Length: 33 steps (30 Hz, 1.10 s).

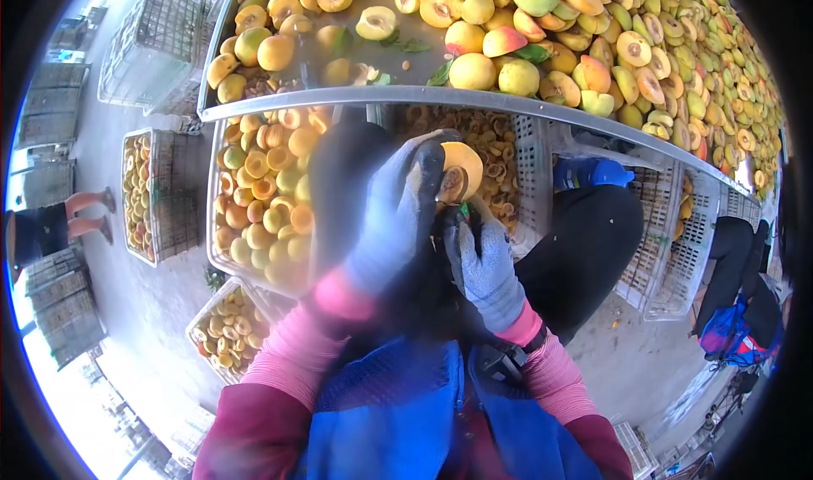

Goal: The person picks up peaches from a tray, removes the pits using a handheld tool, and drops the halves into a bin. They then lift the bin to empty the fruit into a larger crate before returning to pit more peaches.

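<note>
A halved yellow fruit (462,168), its brown pit showing, is held by my gloved left hand (405,201), whose fingers wrap round it from the left. Just below it, my gloved right hand (484,264) is closed, with a small green and dark tool (463,212) between its fingers, touching the fruit's lower side. The tool is mostly hidden by the fingers. Both hands are in front of the metal table edge (406,96). Behind them stands a crate of small brown-yellow pieces (498,154).
Whole and halved fruits (677,57) cover much of the metal table. A crate of fruit halves (269,201) stands left of my legs. More crates (161,194) are on the floor at left and right. Another person's legs (78,213) show at far left; a seated person (741,311) is at right.
</note>
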Available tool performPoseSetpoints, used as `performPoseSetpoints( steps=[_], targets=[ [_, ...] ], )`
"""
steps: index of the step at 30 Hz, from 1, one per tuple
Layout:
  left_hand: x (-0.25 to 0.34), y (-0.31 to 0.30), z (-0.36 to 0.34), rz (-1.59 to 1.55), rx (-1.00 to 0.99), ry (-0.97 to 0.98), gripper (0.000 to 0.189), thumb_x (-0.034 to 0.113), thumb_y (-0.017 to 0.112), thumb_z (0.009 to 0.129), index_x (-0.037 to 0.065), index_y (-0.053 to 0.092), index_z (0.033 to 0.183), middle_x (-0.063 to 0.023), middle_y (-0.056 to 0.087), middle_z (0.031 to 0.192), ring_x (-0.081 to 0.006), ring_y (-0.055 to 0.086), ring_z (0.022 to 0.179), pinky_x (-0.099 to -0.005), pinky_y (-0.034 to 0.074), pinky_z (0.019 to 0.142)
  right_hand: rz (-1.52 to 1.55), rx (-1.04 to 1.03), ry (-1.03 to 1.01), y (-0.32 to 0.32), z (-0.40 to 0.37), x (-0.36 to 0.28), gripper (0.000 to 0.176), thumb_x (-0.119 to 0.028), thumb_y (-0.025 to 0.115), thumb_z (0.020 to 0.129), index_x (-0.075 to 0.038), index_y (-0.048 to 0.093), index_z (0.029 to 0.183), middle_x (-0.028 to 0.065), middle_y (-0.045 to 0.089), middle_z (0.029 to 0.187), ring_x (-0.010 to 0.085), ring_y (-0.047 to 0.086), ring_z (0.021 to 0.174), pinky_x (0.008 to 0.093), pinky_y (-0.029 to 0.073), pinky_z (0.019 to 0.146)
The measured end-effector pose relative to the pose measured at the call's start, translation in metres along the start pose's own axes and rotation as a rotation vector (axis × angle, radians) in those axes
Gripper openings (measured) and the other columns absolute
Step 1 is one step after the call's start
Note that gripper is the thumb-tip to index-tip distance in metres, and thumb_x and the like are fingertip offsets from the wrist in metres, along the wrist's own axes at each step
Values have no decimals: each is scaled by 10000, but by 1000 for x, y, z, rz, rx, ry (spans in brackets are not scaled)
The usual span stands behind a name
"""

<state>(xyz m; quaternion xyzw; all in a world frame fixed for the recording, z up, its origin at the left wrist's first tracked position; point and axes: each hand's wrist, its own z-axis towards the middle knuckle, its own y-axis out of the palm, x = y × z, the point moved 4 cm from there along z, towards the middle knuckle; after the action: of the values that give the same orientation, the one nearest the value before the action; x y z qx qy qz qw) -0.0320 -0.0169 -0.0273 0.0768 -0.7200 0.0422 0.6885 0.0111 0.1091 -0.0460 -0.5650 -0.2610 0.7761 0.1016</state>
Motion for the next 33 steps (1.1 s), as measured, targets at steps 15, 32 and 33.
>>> performPoseSetpoints(
  steps=[15,32,33],
  targets=[
    [-21,-5,-20,271,-133,18,258,116,452,917,-42,587,1069,-130,639,899,-179,613,821,-334,501,727,1004,-329,849,15,-39,17,377,-435,467,926,-66,508,859,29,436,585,137,409,423,273,330,371],
    [-50,-12,-43,506,-238,38,243,226,553,846,59,589,1018,-177,618,945,-347,596,883,-402,494,758,2067,-598,1139,23,-63,4,528,-553,325,952,-74,546,937,-40,408,508,48,379,347,212,356,300],
    [-51,-13,-43,472,-304,37,277,230,561,867,46,576,1072,-142,629,930,-272,627,854,-367,494,765,2035,-573,1178,22,-64,-1,536,-557,323,950,-71,548,919,-38,414,500,55,387,341,216,354,295]
  ],
)
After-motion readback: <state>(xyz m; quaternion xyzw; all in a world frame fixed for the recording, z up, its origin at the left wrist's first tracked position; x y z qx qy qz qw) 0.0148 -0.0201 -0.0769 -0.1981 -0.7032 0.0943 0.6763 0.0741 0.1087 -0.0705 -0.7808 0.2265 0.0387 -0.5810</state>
